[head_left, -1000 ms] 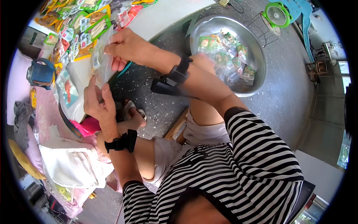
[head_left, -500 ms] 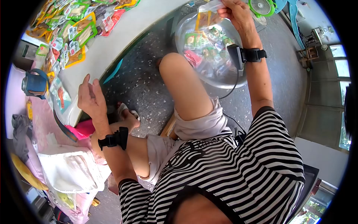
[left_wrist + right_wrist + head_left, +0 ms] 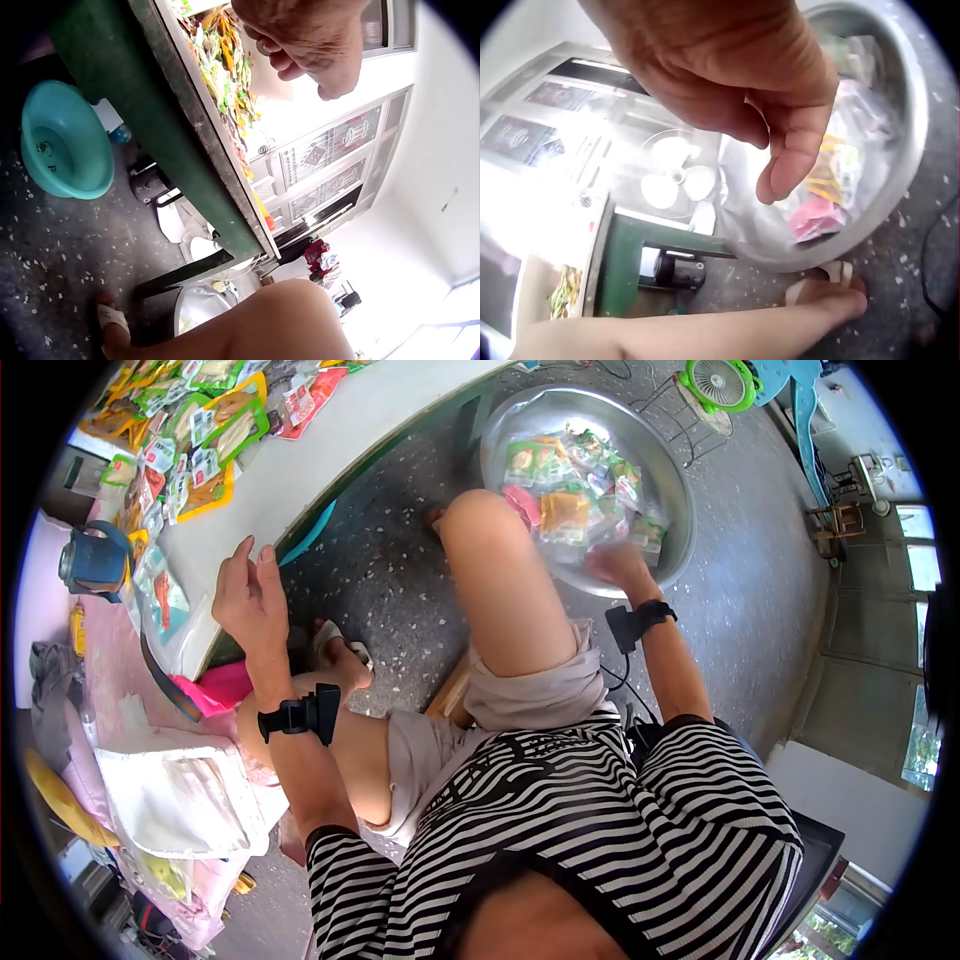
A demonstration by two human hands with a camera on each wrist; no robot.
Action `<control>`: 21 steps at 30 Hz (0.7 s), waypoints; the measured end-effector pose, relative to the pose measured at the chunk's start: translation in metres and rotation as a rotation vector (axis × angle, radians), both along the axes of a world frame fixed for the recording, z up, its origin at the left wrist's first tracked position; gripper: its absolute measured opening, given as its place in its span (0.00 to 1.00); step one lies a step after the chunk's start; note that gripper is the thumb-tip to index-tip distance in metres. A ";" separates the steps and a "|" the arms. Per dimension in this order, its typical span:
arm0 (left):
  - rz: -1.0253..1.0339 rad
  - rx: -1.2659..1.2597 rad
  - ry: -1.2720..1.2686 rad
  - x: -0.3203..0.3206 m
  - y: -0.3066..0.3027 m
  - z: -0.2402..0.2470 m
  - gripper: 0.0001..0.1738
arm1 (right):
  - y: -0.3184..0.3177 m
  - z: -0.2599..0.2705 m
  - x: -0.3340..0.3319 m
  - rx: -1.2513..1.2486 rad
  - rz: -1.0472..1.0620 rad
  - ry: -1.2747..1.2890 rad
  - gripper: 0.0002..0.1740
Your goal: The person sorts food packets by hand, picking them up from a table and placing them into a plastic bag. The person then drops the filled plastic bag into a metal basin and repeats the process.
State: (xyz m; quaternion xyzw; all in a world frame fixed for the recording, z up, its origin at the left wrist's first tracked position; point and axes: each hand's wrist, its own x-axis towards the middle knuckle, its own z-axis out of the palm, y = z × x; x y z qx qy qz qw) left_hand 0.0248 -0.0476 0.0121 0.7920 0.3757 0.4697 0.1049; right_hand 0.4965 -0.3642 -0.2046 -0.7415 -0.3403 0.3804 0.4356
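Note:
My left hand [image 3: 252, 600] hovers at the table's near edge with its fingers loosely extended and nothing in it. Over the near rim of a metal basin [image 3: 688, 510] is my right hand [image 3: 618, 565], blurred in the head view. In the right wrist view its fingers are slightly bent and hold nothing. Inside the basin lie several food packets, among them a yellow-edged packet [image 3: 566, 515] on top and a pink packet [image 3: 522, 506]. A heap of food packets [image 3: 205, 435] with green, yellow and red edges covers the far left of the table [image 3: 300, 465].
At the table's left corner stand a blue mug-like container [image 3: 95, 560] and a clear packet [image 3: 165, 600]. A teal plastic tub [image 3: 67, 142] sits on the floor under the table. Beyond the basin is a green fan [image 3: 720, 382]. My bent knee [image 3: 490, 530] juts between table and basin.
My right hand went from beside the left hand at the table to the basin with a clear yellow-edged packet and let it go there. It has since drawn back toward the near rim.

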 end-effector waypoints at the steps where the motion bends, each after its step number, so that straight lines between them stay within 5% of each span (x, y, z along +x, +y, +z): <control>1: -0.013 0.011 -0.013 0.000 0.001 -0.001 0.12 | 0.018 0.038 -0.008 -0.012 -0.053 0.056 0.15; 4: 0.013 0.007 0.028 -0.002 -0.001 0.003 0.11 | 0.087 0.163 -0.052 0.120 -0.268 0.337 0.17; 10: 0.075 0.021 -0.045 -0.007 0.002 0.006 0.10 | 0.191 0.324 -0.182 0.406 0.293 0.459 0.15; 16: 0.227 0.040 -0.198 -0.053 0.006 0.045 0.11 | 0.260 0.386 -0.286 0.554 0.728 0.490 0.15; 21: 0.767 0.083 -0.122 -0.171 -0.021 0.072 0.12 | 0.317 0.356 -0.322 0.516 0.840 0.449 0.14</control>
